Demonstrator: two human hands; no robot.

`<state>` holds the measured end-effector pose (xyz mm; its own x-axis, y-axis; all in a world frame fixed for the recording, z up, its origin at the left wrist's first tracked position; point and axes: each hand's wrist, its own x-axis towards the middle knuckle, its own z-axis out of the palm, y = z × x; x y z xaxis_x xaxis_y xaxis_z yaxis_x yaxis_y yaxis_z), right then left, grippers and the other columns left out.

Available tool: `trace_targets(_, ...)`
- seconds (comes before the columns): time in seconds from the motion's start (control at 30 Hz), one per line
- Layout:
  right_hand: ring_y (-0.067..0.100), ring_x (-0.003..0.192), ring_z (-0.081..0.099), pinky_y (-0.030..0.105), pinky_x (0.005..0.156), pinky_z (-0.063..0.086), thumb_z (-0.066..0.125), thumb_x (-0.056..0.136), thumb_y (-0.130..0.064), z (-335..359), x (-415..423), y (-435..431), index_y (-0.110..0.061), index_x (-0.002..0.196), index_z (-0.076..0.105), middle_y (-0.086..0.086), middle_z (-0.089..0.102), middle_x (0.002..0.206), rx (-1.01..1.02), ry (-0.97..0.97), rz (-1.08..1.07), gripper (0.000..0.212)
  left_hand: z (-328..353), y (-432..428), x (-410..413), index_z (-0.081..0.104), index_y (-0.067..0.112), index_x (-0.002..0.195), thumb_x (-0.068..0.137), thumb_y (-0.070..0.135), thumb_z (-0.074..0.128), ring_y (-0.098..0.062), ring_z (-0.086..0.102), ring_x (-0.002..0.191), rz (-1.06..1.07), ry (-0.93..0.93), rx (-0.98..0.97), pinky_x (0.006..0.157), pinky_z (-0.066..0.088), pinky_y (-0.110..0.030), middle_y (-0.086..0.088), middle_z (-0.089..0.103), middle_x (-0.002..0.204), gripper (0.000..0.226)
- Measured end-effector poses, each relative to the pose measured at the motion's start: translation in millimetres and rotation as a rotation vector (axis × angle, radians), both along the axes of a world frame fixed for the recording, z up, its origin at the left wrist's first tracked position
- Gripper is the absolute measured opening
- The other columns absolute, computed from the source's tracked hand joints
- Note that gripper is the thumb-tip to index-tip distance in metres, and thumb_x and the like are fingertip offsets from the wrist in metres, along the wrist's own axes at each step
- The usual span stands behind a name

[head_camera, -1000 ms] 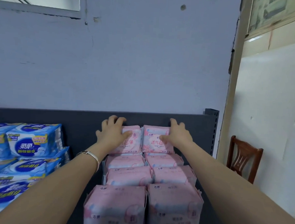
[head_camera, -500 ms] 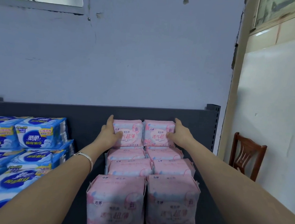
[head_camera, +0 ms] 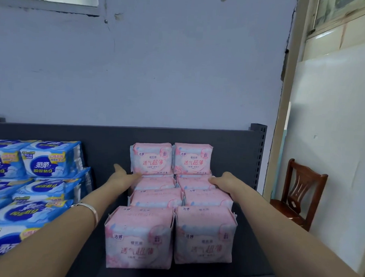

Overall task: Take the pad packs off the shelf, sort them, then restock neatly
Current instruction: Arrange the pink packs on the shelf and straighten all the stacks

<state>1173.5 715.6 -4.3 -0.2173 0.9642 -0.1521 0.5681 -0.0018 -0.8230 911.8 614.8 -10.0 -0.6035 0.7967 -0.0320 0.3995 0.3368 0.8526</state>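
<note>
Both hands have slid down off the back pair of pink pad packs (head_camera: pixel 152 159), which stand upright mid-frame on the shelf (head_camera: pixel 243 203), and the left hand (head_camera: pixel 124 177) and right hand (head_camera: pixel 221 181) now press open-fingered against the row below, so I'd judge restocking nearly done.

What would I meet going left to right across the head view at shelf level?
blue pad packs → left hand → pink pad packs → right hand → shelf upright → wooden chair
</note>
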Motion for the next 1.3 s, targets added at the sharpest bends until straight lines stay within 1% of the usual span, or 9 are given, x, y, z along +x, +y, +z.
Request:
trace_targets(0.1,0.023,0.082,0.060,0.036,0.085,0.050,0.050,0.097,-0.026,-4,-3,2,-0.003,0.105,0.051,0.009,0.058,0.088,-0.070,0.027,0.012,0.025,-6,-8,-5,0.025,0.001,0.143,0.086,0.041,0.063,-0.031,0.048,0.120,-0.071,-0.075,-0.150,0.101,0.042,-0.043,-0.016,0.046,0.135,0.079)
trace_targets(0.23,0.028,0.099,0.063,0.036,0.085,0.052,0.050,0.097,-0.026,-4,-9,4,-0.002,0.115,0.053,0.014,0.063,0.105,-0.116,0.048,0.043,0.030,-11,-9,4,0.050,0.004,0.124,0.090,0.033,0.060,-0.020,0.058,0.092,-0.214,-0.166,-0.168,0.089,0.044,-0.032,-0.005,0.061,0.097,0.045)
trace_targets(0.43,0.020,0.075,0.059,0.029,0.065,0.050,0.049,0.099,-0.024,-4,-14,-1,-0.005,0.108,0.052,0.008,0.060,0.088,-0.119,0.074,0.068,0.021,-9,-9,5,0.041,0.002,0.135,0.094,0.028,0.055,-0.025,0.055,0.103,-0.228,-0.154,-0.112,0.092,0.045,-0.034,-0.015,0.055,0.127,0.051)
trace_targets(0.57,0.023,0.092,0.060,0.032,0.078,0.050,0.048,0.099,-0.026,-3,-17,-5,-0.007,0.116,0.052,0.012,0.062,0.109,-0.126,0.066,0.089,0.026,-10,-8,2,0.035,0.002,0.138,0.094,0.030,0.054,-0.024,0.054,0.104,-0.213,-0.159,-0.124,0.089,0.046,-0.034,-0.015,0.052,0.130,0.056)
trace_targets(0.77,0.026,0.101,0.064,0.039,0.090,0.053,0.051,0.097,-0.023,-3,-10,-9,-0.005,0.116,0.053,0.012,0.063,0.113,-0.039,0.093,0.087,0.027,-8,-11,6,0.012,0.005,0.149,0.094,0.032,0.053,-0.030,0.039,0.130,-0.129,-0.107,-0.083,0.091,0.036,-0.033,-0.014,0.030,0.150,0.073)
trace_targets(0.87,0.024,0.107,0.058,0.038,0.091,0.050,0.051,0.096,-0.023,-4,-2,-12,-0.006,0.134,0.042,0.012,0.054,0.128,0.082,0.074,0.063,0.042,-4,-21,7,0.010,0.009,0.150,0.093,0.031,0.056,-0.031,0.031,0.136,-0.112,-0.071,-0.026,0.104,0.032,-0.039,-0.013,0.022,0.154,0.076)
trace_targets(0.97,0.029,0.117,0.053,0.036,0.092,0.047,0.053,0.094,-0.026,-8,7,-12,-0.011,0.142,0.036,0.014,0.044,0.140,0.231,0.041,0.020,0.054,-1,-37,12,0.019,0.011,0.149,0.092,0.028,0.059,-0.030,0.032,0.136,-0.104,0.020,0.014,0.107,0.029,-0.038,-0.012,0.027,0.152,0.072)
trace_targets(1.13,0.025,0.098,0.057,0.032,0.075,0.047,0.059,0.087,-0.032,-20,10,-21,-0.024,0.094,0.061,0.006,0.058,0.111,0.541,-0.099,0.105,0.011,-9,-65,22,0.056,0.010,0.123,0.090,0.023,0.061,-0.026,0.055,0.109,-0.005,0.293,0.200,0.091,0.041,-0.031,-0.011,0.059,0.118,0.036)
trace_targets(1.3,0.026,0.106,0.055,0.039,0.084,0.050,0.056,0.086,-0.034,-18,16,-49,-0.027,0.089,0.069,0.002,0.061,0.109,0.680,-0.176,0.231,0.015,-12,-89,34,0.066,0.018,0.095,0.086,0.029,0.065,-0.017,0.060,0.092,-0.132,0.493,0.188,0.076,0.042,-0.028,-0.005,0.065,0.102,0.014)
